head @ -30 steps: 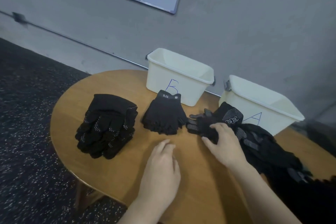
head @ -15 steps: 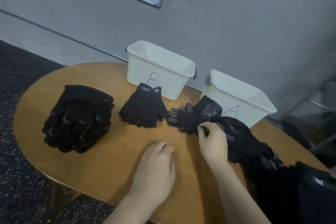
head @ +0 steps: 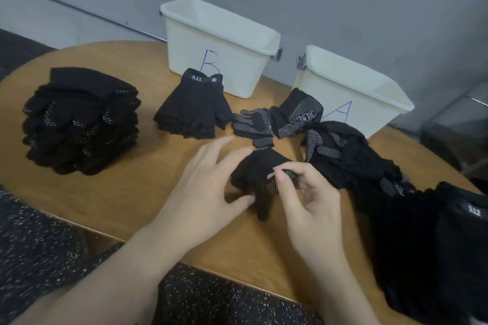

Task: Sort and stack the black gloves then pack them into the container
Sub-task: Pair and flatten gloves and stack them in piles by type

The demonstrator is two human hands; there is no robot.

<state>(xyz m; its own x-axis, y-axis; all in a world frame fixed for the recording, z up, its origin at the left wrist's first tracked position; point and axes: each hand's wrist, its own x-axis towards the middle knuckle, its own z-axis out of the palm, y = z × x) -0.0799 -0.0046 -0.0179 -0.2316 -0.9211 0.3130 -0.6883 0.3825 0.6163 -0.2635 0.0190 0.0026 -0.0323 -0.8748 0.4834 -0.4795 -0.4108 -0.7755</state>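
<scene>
**Now both hands work one black glove at mid-counter**

Leftmost on the round wooden counter (head: 111, 200) sits a tall stack of dotted gloves (head: 79, 121), neatly piled. Just right of it lies a shorter stack of fingerless gloves (head: 192, 111), its top cuff marked 5.11, resting against the front of the white bin marked B (head: 219, 45). Next, the left hand (head: 208, 187) lies spread, fingers fairly straight, thumb tip and fingertips touching the left edge of a crumpled black glove (head: 256, 174) on the counter. The right hand (head: 309, 203) pinches that same glove's dotted part between thumb and forefinger, the other fingers loosely curled. Beyond the hands, a pair of grip-dot gloves (head: 280, 121) lies flat between the two bins. Further right stands the white bin marked A (head: 351, 95), and before it a loose heap of unsorted gloves (head: 369, 163) trails toward the counter's right edge, its far end too dark to make out.
</scene>
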